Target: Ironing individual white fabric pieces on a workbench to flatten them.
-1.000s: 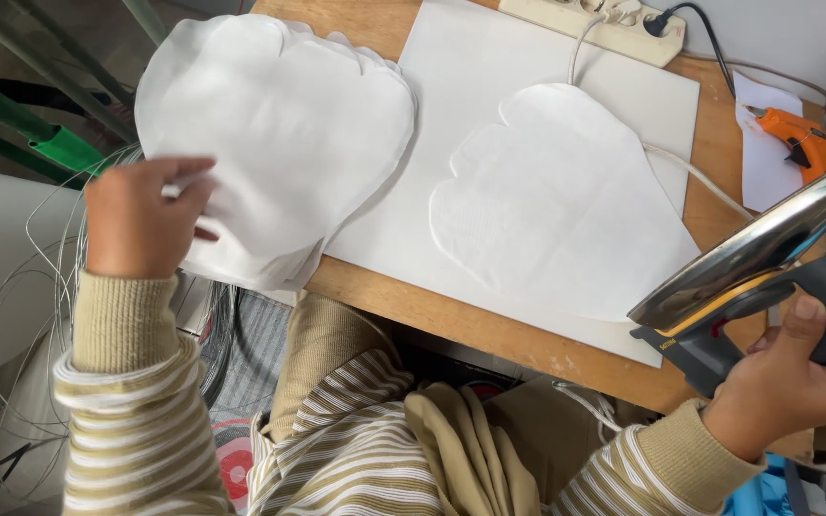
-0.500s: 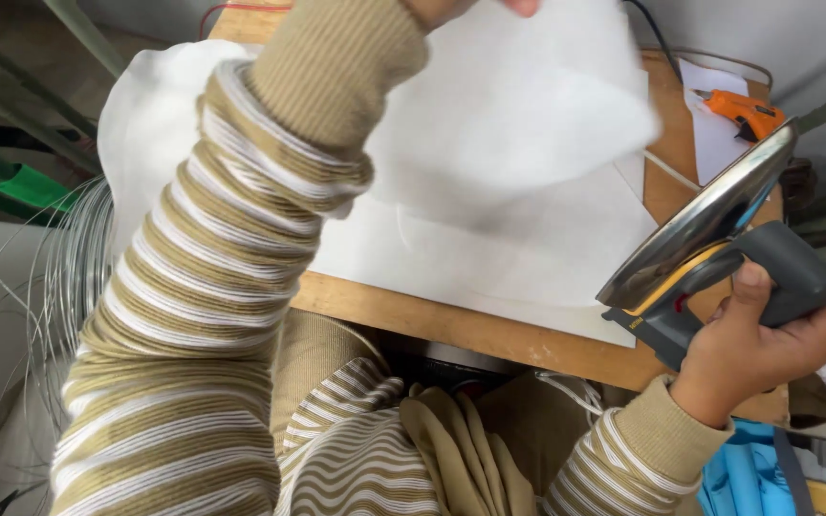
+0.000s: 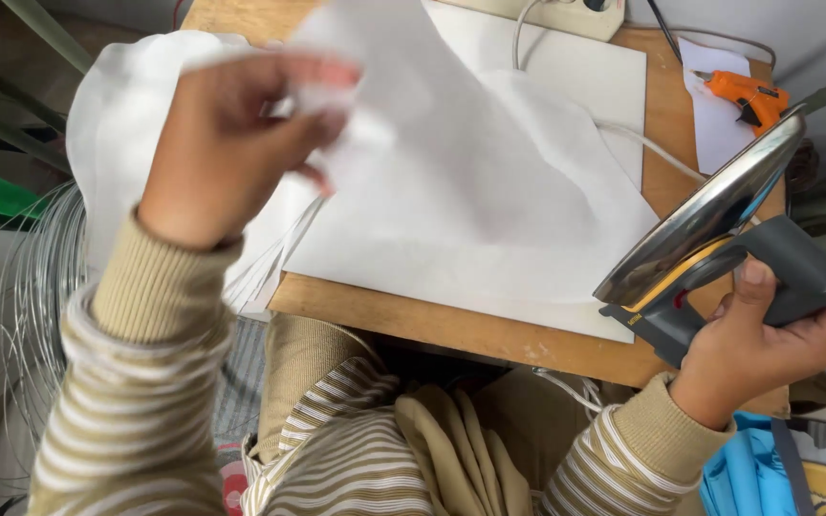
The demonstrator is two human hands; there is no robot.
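left hand (image 3: 227, 158) now lifts white fabric (image 3: 451, 143); iron (image 3: 719, 248) raised.

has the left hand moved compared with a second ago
Yes. The left hand has gone from the wooden table's left edge, rightward over it, pinching a white sheet. The right hand holds the iron.

No packages, signs or screens show anywhere here. The nearest thing to a label is a small yellow and red marking strip (image 3: 666, 291) on the dark grey body of the iron (image 3: 719, 239), near its heel just below the shiny soleplate; its print is too small to make out.
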